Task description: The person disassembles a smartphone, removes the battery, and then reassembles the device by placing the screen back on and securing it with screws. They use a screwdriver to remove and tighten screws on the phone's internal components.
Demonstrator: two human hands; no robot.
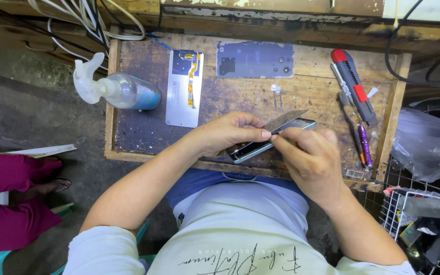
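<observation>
Phone (273,137), slim, dark, glossy, sits at the near edge of the wooden work tray (327,91), long axis running from lower left to upper right. Left hand (230,133) clamps its lower-left end from the side, fingers curled round the frame. Right hand (309,155) comes in from the lower right, pinching a thin flat metal blade (285,120) that lies along the phone's upper edge, tip pointing up-right. Both hands touch the phone; right does the blade work. Whether the blade tip is inside the seam can't be told; fingers hide the contact. Farther back: silver back panel (184,87), grey inner plate (254,59), clear spray bottle (120,89), red utility knife (353,81), purple pen tool (365,145). Small parts near the tray middle are too tiny to identify.
</observation>
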